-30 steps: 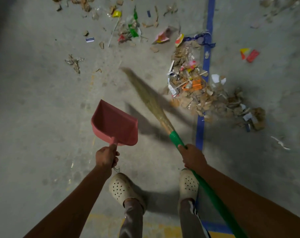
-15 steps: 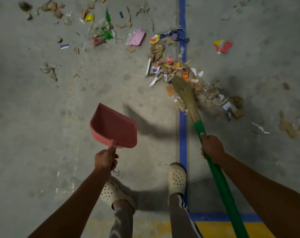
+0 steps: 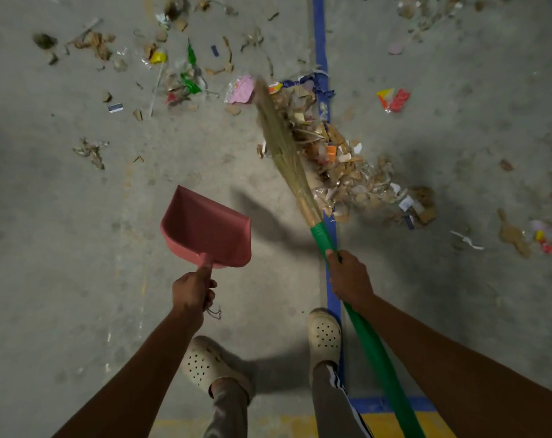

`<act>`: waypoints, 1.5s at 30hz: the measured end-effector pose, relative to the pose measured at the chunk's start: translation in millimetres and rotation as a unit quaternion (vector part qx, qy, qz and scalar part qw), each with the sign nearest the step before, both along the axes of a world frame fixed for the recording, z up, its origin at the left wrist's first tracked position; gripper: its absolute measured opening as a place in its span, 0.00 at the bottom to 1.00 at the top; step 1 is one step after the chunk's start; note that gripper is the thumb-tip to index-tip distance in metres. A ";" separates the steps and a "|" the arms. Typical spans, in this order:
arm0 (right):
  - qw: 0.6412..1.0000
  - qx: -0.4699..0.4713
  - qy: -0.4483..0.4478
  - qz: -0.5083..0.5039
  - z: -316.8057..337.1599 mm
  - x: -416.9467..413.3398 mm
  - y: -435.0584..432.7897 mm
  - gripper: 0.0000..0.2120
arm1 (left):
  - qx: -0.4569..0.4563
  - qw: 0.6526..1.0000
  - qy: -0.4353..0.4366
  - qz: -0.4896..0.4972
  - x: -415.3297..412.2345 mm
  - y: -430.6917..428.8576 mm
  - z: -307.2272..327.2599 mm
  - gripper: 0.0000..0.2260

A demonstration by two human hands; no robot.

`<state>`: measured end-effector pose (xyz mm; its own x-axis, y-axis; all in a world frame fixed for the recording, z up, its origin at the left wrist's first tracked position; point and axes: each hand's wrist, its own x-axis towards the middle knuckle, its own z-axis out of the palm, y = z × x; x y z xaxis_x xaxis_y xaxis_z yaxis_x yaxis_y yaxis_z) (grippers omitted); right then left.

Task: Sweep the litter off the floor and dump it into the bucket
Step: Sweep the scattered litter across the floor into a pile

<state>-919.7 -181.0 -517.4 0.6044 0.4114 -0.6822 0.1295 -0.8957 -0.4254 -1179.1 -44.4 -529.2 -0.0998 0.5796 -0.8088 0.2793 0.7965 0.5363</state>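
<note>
Litter (image 3: 341, 165): 1 main heap, mostly brown paper/card scraps w/ a few white bits and 1 orange piece. It sits at 12 to 1 o'clock from the R hand (image 3: 350, 279), well apart from it. It lies on the concrete floor (image 3: 63, 248), on and just right of the blue line (image 3: 320, 42).

A looser scatter lies at 10–11 o'clock of view:
- 1 pink wrapper (image 3: 241, 90), touching the heap's far end.
- Green scraps (image 3: 189, 83), approx 2.
- 1 yellow bit and assorted brown shreds.

1 red-and-yellow wrapper (image 3: 393, 99) lies alone at 1 o'clock. More bits at 3 o'clock near the frame edge. Print on the wrappers is too blurred to read.

Tools: 1 broom (image 3: 284, 143) and 1 dustpan (image 3: 210, 229).

- Broom: straw bristles lie along the heap's left edge, touching it. The tip is near the pink wrapper and motion-blurred. The green handle runs back toward 5 o'clock.
- R hand: fingers wrapped round the green handle just below the bristle binding.
- L hand (image 3: 191, 294): closed round the dustpan's short handle, thumb laid along the top. The pan is red-pink, mouth toward 11 o'clock, at 12 o'clock from that hand. It sits left of the blue line, apart from the heap, w/ its shadow thrown toward 3 o'clock.
- A cord (image 3: 214, 312) dangles under the L hand.

2 pale perforated shoes (image 3: 323, 338) at 6 o'clock, the R one touching the blue line. A yellow stripe (image 3: 379, 422) runs along the bottom edge.
</note>
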 end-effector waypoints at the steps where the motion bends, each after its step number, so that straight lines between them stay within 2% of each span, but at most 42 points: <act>1: 1.000 0.002 0.005 0.011 2.6 -8.1 5.9 0.19 | 0.000 1.000 -0.002 0.005 -5.2 2.6 1.8 0.18; 5: 0.996 0.016 0.007 0.089 5.1 -47.1 32.4 0.18 | -0.004 1.000 -0.002 0.021 -37.7 14.4 6.7 0.20; 10: 0.977 -0.067 0.032 0.201 -4.0 -95.5 83.8 0.20 | -0.015 0.999 0.009 0.049 -97.7 32.4 0.2 0.21; 14: 0.979 -0.118 0.076 0.151 -21.3 -119.2 117.0 0.22 | -0.018 0.997 0.018 0.072 -146.2 46.0 -8.2 0.22; 18: 0.990 -0.122 0.027 0.066 -25.5 -134.7 144.8 0.25 | -0.023 0.995 0.023 0.095 -188.2 64.0 -11.7 0.21; 21: 0.993 -0.107 -0.013 0.048 -16.1 -148.7 167.5 0.28 | -0.023 0.993 0.015 0.116 -215.2 79.5 -7.5 0.20; 24: 0.997 -0.066 -0.038 0.034 -4.9 -168.0 192.1 0.26 | -0.016 0.991 0.018 0.135 -238.8 96.3 -0.9 0.19; 27: 0.996 -0.036 -0.043 0.070 5.1 -193.1 218.7 0.24 | -0.008 0.987 0.019 0.157 -261.2 115.0 3.6 0.16; 32: 0.983 -0.025 -0.011 0.182 0.6 -244.0 269.5 0.21 | 0.011 0.983 0.022 0.184 -286.5 144.8 4.7 0.19; 40: 0.930 -0.081 0.045 0.355 -47.6 -311.0 339.6 0.22 | -0.006 0.978 0.047 0.205 -301.1 194.7 -13.2 0.17; 42: 0.925 -0.105 0.056 0.361 -63.7 -310.7 356.3 0.20 | -0.009 0.977 0.060 0.206 -300.8 208.8 -20.6 0.17; 45: 0.946 -0.131 0.079 0.286 -86.5 -296.4 373.4 0.19 | -0.011 0.978 0.074 0.195 -294.9 230.0 -32.2 0.16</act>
<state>-1216.2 192.4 -603.9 0.2162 0.4456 -0.8687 0.5789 -0.7750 -0.2534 -1474.0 185.6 -561.4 -0.4269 0.4564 -0.7807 0.0258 0.8691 0.4939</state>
